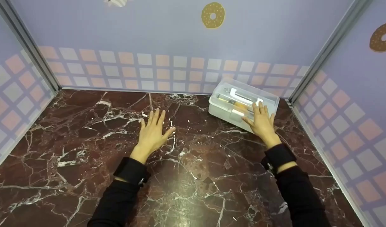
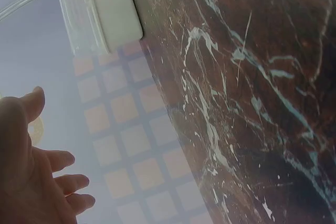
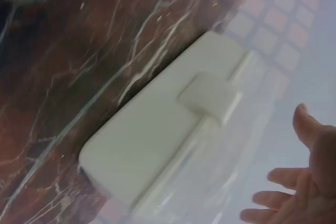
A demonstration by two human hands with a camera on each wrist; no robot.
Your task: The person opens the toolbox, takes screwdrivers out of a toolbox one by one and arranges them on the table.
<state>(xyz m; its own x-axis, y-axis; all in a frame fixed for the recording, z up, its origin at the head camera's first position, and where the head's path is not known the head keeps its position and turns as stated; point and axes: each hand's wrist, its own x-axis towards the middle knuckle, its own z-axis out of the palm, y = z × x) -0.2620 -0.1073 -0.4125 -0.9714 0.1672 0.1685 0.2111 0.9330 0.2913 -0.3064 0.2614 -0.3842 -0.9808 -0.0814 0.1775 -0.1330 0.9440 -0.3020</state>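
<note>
A translucent plastic box [image 1: 222, 113] with a lid stands on the table at the back right. Its lid carries a white handle [image 1: 247, 97], and a latch [image 3: 212, 97] sits on the front side. Through the lid show a yellow-orange item [image 1: 240, 105] and other contents, blurred by the plastic. My right hand [image 1: 263, 124], fingers spread, overlaps the box's front right corner in the head view; the right wrist view has it beside the lid. Left of the box, my left hand [image 1: 151, 134] is over the table with straight, spread fingers and holds nothing.
The table [image 1: 95, 176] is dark red marble with white veins. Purple panels with checkered bands and donut pictures enclose it at the back [image 1: 133, 37], left and right. The box stands close to the back panel and near the right corner post [image 1: 325, 50].
</note>
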